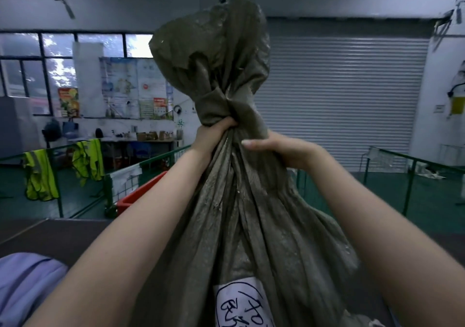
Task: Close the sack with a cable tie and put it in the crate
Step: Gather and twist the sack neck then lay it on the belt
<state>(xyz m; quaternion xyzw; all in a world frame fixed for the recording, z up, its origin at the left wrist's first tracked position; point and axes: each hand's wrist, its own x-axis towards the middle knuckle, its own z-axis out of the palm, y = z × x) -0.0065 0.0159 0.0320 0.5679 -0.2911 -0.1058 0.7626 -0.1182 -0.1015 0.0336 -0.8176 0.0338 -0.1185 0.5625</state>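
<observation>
Now, step in hand: both hands are bunching the neck of the olive-green woven plastic sack (239, 213), which is standing upright right in front of the person; no cable tie is showing anywhere, so the closing looks not yet done.
Left hand (214, 135): it is wrapping tightly round the gathered neck from the left, fingers curling out of sight behind the cloth.
Right hand (279, 150): it is closing on the neck just below and to the right, thumb lying across the folds.
Sack top: the loose mouth is flaring above the grip, crumpled and leaning left.
White label with black handwriting (241, 304): it is sitting low on the sack's front.
Doing it well: probably keep the left hand squeezing while the right goes for the tie, and seat the tie just under the twist, where the folds are narrowest.
Risk: easing the grip likely lets the stiff weave spring open.
Red plastic crate (141, 193): it is sitting low to the left, beside the green wire fence (161, 160), apart from the sack.
</observation>
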